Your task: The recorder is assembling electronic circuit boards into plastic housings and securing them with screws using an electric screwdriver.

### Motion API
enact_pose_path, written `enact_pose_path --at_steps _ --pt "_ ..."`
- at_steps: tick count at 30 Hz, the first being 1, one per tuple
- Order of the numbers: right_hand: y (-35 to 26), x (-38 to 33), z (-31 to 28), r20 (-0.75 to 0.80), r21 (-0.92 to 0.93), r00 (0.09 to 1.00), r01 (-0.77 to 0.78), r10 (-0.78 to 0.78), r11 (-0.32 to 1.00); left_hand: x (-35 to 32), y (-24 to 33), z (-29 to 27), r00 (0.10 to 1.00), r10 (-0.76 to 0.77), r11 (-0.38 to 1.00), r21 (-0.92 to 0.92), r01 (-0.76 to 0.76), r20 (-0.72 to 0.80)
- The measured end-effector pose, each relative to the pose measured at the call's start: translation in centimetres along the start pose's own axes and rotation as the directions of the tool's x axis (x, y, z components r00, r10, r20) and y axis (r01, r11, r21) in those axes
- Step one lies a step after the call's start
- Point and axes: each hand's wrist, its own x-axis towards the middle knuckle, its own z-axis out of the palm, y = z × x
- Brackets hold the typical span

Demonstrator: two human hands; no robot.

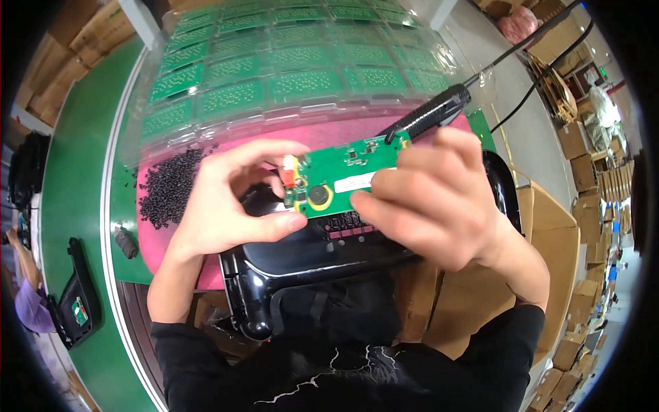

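A green circuit board (371, 152) is held tilted above a glossy black plastic housing (322, 255). The board carries a round black part, a red-and-white connector and a white label strip (352, 182). My left hand (233, 199) grips its left end, thumb at the lower corner and fingers around the connector side. My right hand (439, 199), slightly blurred, is closed over the right part, its fingertips at the label's end. That hand hides the board's right edge. Behind the board, a black electric screwdriver (434, 113) lies on the pink mat (329, 132).
Clear plastic trays (240, 103) with rows of green boards stand at the back. A heap of small black pieces (168, 189) lies left on the mat. An open cardboard box (549, 240) is at right. Far left, another person's arm (26, 264) is near a black housing (75, 295).
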Motion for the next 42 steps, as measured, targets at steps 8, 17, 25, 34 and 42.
enact_pose_path --at_steps 8,17,25,34,42 --pt "-1.6 -4.0 -1.7 0.599 0.459 0.531 -0.841 0.600 0.286 0.4 0.0 0.4 0.855 0.406 0.738 0.436 -0.515 0.322" --pt "-5.3 -6.8 -1.8 0.646 0.522 0.494 -0.842 0.582 0.135 -0.1 -0.4 1.9 0.759 0.430 0.668 0.394 -0.631 0.488" --pt "-3.6 -6.5 -1.3 0.648 0.601 0.527 -0.797 0.550 0.055 -0.1 -0.5 0.5 0.861 0.318 0.721 0.488 -0.492 0.398" --pt "-2.3 -8.4 4.0 0.526 0.587 0.642 -0.749 0.558 0.308 -0.5 -1.5 0.1 0.964 -0.041 0.688 0.707 -0.163 0.262" --pt "-2.5 -8.1 5.1 0.499 0.560 0.656 -0.743 0.567 0.367 -0.5 -1.4 -0.1 0.948 -0.183 0.606 0.789 -0.098 0.259"
